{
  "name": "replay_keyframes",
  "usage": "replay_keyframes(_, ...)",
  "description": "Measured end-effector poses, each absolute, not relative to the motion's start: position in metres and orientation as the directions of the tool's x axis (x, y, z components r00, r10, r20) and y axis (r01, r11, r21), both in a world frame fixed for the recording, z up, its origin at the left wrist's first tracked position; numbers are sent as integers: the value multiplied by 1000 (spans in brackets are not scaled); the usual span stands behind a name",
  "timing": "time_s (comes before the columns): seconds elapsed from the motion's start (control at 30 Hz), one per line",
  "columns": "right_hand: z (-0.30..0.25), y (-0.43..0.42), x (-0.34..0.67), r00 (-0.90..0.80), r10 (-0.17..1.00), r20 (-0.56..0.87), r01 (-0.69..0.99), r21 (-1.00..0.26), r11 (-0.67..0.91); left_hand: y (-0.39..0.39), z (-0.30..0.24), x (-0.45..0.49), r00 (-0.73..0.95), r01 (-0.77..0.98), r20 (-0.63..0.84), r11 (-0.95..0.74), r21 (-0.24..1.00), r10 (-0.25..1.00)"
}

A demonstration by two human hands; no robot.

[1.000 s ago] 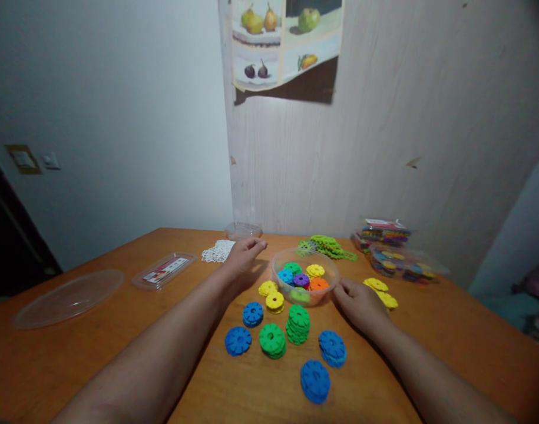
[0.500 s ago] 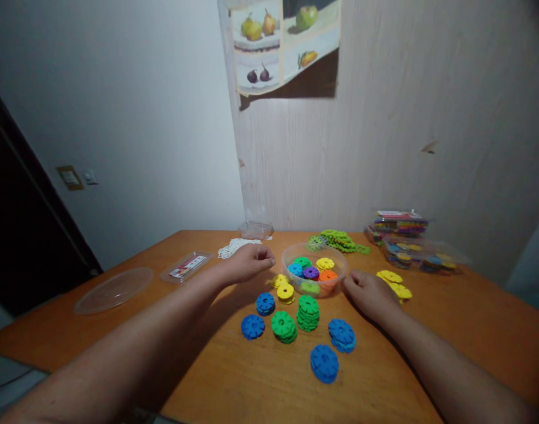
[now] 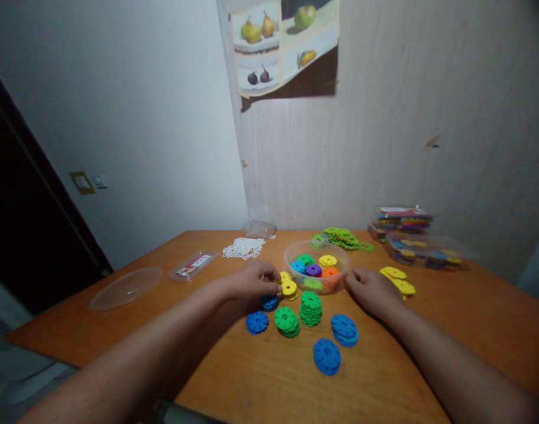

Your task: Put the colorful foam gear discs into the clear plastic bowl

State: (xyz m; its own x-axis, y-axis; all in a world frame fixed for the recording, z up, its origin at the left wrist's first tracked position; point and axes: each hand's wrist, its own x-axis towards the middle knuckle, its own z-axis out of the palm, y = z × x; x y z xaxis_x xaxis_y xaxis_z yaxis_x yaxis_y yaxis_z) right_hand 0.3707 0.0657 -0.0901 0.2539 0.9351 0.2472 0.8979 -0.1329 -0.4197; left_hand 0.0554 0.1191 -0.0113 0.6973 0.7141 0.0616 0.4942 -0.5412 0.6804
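Note:
My left hand (image 3: 257, 279) reaches to the left edge of a small stack of yellow notched discs (image 3: 289, 288), thumb and forefinger apart and curved. Blue notched discs (image 3: 269, 302) lie partly hidden beneath that hand. Loosely curled into a fist, my right hand (image 3: 370, 287) rests on the table against or just beside the right side of a clear round bowl (image 3: 291, 281); I see nothing in it. Inside the bowl are green, light blue, purple, yellow and orange discs. Stacked green discs (image 3: 311, 308) stand in front of it.
More blue discs (image 3: 327, 356) lie nearer me. Yellow discs (image 3: 402, 286) sit past my right hand, near clear boxes (image 3: 423, 250). Further back are green pieces (image 3: 342, 238) and white pieces (image 3: 243, 248). Clear lids (image 3: 126, 287) lie at left.
My left hand has come down and toward me, from above the table to the yellow discs, its fingers parting. The right hand stays by the bowl. The view has shifted slightly.

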Motion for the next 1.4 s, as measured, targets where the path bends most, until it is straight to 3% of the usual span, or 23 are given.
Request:
replay_keyframes(0.47,-86,63,368,270,937,221,892,-423,-157,118,-18,70,659,624,98,-615,483,746)
replay_keyframes(0.63,-85,63,368,256,941,220,898,-415,-147,117,-17,72,640,659,64,-590,467,766)
replay_keyframes(0.9,-81,61,366,255,944,210,902,-403,-155,120,-23,71,640,626,143,-621,472,755)
replay_keyframes(1.13,-83,63,367,254,948,192,902,-400,-160,116,-17,73,607,730,-4,-555,400,795)
replay_keyframes(1.4,-83,63,368,262,946,189,905,-390,-173,117,-24,74,594,708,7,-527,470,805)
